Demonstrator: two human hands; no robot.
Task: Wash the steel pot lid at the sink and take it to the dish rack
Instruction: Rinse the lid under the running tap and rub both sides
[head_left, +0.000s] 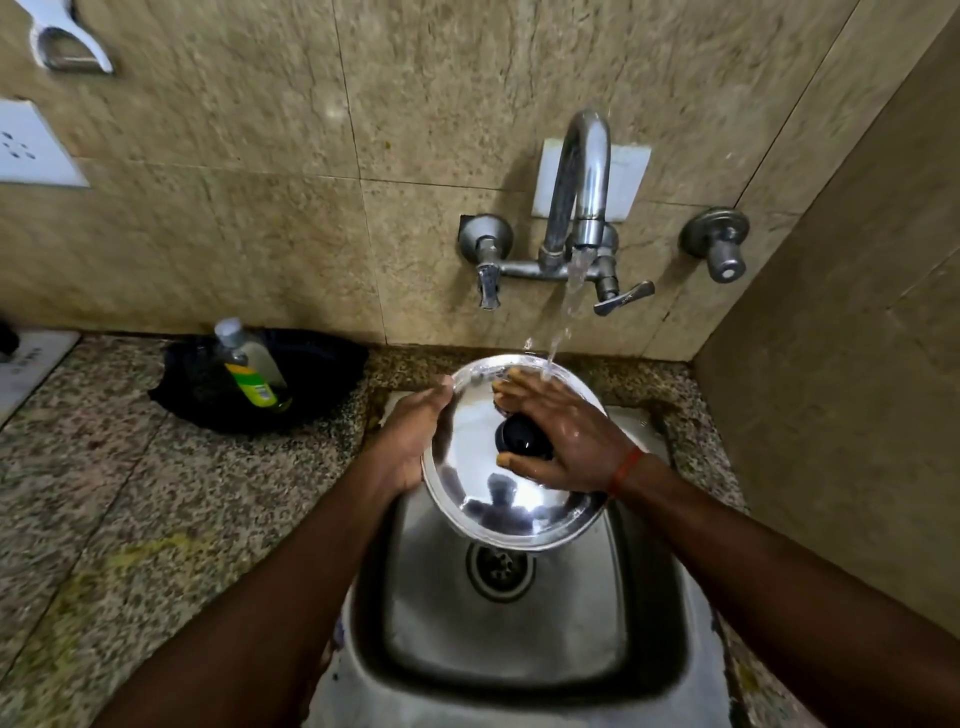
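Left hand (415, 436) is clamping the steel pot lid (511, 499) by its left rim over the sink (519, 623), right hand (561, 431) is lying flat across the knob (522, 436) under the faucet (582, 171) stream, fingers spread; dish rack not visible.

**Dim kitchen light, wide-angle bending, blur at the upper left**

Soft, warm light is falling from above, leaving the sink (519, 639) basin shadowy. Glare is shining off the lid (498, 509) at centre frame and off the tap (584, 171) above it. The wall lines are bowing outward toward the edges. Motion blur is smearing the hook (67, 44) and socket (31, 145) at the upper left.
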